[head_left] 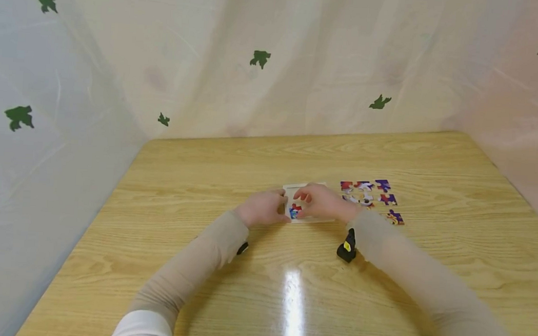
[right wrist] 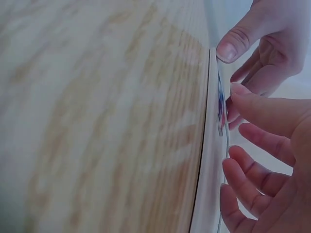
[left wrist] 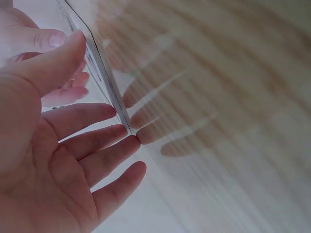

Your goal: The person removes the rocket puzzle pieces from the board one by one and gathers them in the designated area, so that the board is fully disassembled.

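A shallow white puzzle tray point(head_left: 314, 220) lies on the table, with red and blue jigsaw pieces point(head_left: 295, 210) at its near left corner. My left hand point(head_left: 266, 208) rests against the tray's left side. In the left wrist view, its extended fingertips touch the tray edge point(left wrist: 109, 85) and the thumb lies near the corner. Over the tray is my right hand point(head_left: 322, 199), fingers loosely bent and apart. The right wrist view shows its thumb tip right beside the blue and red pieces point(right wrist: 221, 109); nothing shows gripped between its fingers.
More purple, red and white jigsaw pieces point(head_left: 388, 199) lie to the right of the tray, some joined or close together. The wooden table point(head_left: 194, 184) reaches back to a pale curtain point(head_left: 300, 103) with green leaf shapes. Black wrist devices point(head_left: 347, 247) hang under both forearms.
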`<action>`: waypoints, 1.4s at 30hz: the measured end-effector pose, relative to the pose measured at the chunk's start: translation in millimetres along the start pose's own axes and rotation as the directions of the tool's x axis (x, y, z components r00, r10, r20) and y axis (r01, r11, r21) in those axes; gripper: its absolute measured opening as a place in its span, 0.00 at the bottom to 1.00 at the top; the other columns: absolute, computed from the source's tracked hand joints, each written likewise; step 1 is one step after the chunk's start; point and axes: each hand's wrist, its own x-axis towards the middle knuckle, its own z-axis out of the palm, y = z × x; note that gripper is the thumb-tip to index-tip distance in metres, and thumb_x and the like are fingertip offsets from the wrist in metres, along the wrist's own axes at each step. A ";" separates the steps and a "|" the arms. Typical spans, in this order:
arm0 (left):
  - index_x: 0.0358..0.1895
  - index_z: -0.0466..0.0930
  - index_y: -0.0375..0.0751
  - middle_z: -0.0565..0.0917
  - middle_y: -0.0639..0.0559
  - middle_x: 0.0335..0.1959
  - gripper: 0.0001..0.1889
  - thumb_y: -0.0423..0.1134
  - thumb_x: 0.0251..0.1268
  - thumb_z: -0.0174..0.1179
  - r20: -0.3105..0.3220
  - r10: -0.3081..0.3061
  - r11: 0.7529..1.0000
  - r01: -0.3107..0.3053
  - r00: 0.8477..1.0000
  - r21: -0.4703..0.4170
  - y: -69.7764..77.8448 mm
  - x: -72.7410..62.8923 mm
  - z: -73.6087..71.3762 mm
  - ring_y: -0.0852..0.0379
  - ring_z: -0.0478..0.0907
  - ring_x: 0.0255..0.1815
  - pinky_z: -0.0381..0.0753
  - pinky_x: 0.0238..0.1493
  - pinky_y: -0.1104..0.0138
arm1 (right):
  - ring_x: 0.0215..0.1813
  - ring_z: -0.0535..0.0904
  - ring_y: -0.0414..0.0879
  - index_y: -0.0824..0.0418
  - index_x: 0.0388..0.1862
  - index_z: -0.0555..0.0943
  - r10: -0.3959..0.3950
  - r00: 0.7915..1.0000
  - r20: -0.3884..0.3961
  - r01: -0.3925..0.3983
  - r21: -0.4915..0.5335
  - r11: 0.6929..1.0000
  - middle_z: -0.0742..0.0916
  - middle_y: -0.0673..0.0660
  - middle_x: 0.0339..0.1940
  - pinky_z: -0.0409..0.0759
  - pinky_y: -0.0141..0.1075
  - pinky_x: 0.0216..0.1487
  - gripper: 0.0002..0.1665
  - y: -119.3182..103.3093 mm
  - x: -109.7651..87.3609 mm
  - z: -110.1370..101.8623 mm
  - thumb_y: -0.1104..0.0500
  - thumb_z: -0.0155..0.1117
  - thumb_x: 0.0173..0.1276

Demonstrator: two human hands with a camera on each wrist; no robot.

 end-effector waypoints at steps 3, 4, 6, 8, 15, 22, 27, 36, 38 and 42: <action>0.46 0.79 0.38 0.77 0.43 0.57 0.21 0.52 0.61 0.62 0.011 0.007 1.000 -0.007 1.000 -0.007 0.5 -0.7 0.1 0.53 0.79 0.44 0.78 0.46 0.65 | 0.48 0.77 0.52 0.64 0.53 0.79 -0.002 1.000 0.008 0.002 0.000 1.000 0.82 0.60 0.46 0.77 0.46 0.52 0.25 0.8 2.9 4.0 0.58 0.72 0.56; 0.49 0.79 0.37 0.76 0.43 0.60 0.22 0.52 0.61 0.62 0.011 0.009 1.000 -0.009 1.000 -0.006 0.8 -1.1 -0.1 0.52 0.79 0.49 0.78 0.52 0.63 | 0.48 0.77 0.52 0.64 0.53 0.78 0.004 1.000 0.012 -0.003 0.000 1.000 0.82 0.60 0.46 0.77 0.46 0.52 0.26 0.4 3.0 4.5 0.59 0.72 0.56; 0.52 0.79 0.37 0.73 0.42 0.64 0.24 0.52 0.62 0.62 0.007 0.019 1.000 -0.019 1.000 0.002 1.5 -1.7 -0.4 0.50 0.78 0.55 0.76 0.58 0.61 | 0.48 0.77 0.51 0.64 0.54 0.78 0.011 1.000 0.019 -0.011 -0.006 1.000 0.82 0.59 0.45 0.77 0.45 0.52 0.26 0.0 3.6 5.5 0.59 0.73 0.56; 0.51 0.79 0.37 0.74 0.42 0.63 0.23 0.52 0.62 0.61 0.009 0.029 1.000 -0.029 1.000 0.011 2.1 -2.0 -0.5 0.50 0.78 0.53 0.76 0.57 0.60 | 0.48 0.77 0.51 0.64 0.53 0.79 0.012 1.000 0.021 -0.012 -0.014 1.000 0.83 0.59 0.45 0.77 0.44 0.52 0.26 -1.1 3.9 5.7 0.59 0.73 0.55; 0.46 0.80 0.37 0.76 0.41 0.59 0.21 0.52 0.62 0.61 -0.009 0.060 0.995 -0.059 0.998 0.083 3.4 -2.4 -0.1 0.50 0.80 0.47 0.78 0.53 0.61 | 0.43 0.77 0.49 0.66 0.47 0.81 -0.015 1.000 0.020 0.015 -0.023 1.000 0.84 0.59 0.40 0.77 0.43 0.49 0.22 -4.1 4.9 5.4 0.61 0.74 0.53; 0.44 0.79 0.37 0.76 0.41 0.58 0.20 0.52 0.63 0.61 -0.010 0.066 0.991 -0.064 0.998 0.119 4.1 -2.0 1.8 0.54 0.79 0.39 0.80 0.47 0.63 | 0.37 0.75 0.46 0.67 0.45 0.81 -0.046 0.999 0.014 0.047 -0.031 0.998 0.83 0.56 0.34 0.76 0.38 0.42 0.20 -2.6 6.4 8.2 0.63 0.73 0.53; 0.59 0.74 0.32 0.68 0.36 0.67 0.29 0.52 0.64 0.59 0.018 0.048 0.991 -0.050 0.999 0.127 5.0 -1.9 2.1 0.46 0.77 0.57 0.76 0.59 0.60 | 0.37 0.76 0.46 0.68 0.46 0.81 -0.042 0.999 0.015 0.042 -0.030 0.999 0.83 0.56 0.35 0.77 0.37 0.42 0.20 -2.5 6.8 10.3 0.64 0.73 0.53; 0.60 0.73 0.31 0.69 0.36 0.66 0.30 0.52 0.64 0.59 -0.003 0.052 0.990 -0.051 0.999 0.135 3.4 -0.4 3.5 0.46 0.78 0.56 0.77 0.57 0.60 | 0.35 0.75 0.44 0.67 0.44 0.80 -0.017 1.000 -0.011 0.016 -0.041 0.999 0.82 0.55 0.32 0.76 0.35 0.39 0.20 -4.7 7.8 10.1 0.64 0.74 0.53; 0.61 0.73 0.31 0.69 0.36 0.67 0.30 0.52 0.64 0.59 -0.003 0.052 0.989 -0.052 0.999 0.135 3.1 -0.4 3.6 0.45 0.78 0.56 0.77 0.57 0.60 | 0.34 0.74 0.44 0.66 0.42 0.80 -0.029 0.999 -0.016 0.028 -0.038 0.999 0.81 0.54 0.30 0.75 0.34 0.37 0.18 -5.4 7.6 9.7 0.65 0.74 0.52; 0.59 0.74 0.32 0.68 0.35 0.66 0.29 0.52 0.64 0.59 -0.011 0.061 0.988 -0.059 0.998 0.146 3.5 -1.2 2.7 0.45 0.78 0.56 0.78 0.57 0.60 | 0.33 0.74 0.44 0.64 0.39 0.78 -0.031 0.999 -0.024 0.030 -0.021 0.999 0.80 0.54 0.28 0.74 0.34 0.36 0.16 -6.8 6.1 9.3 0.66 0.73 0.52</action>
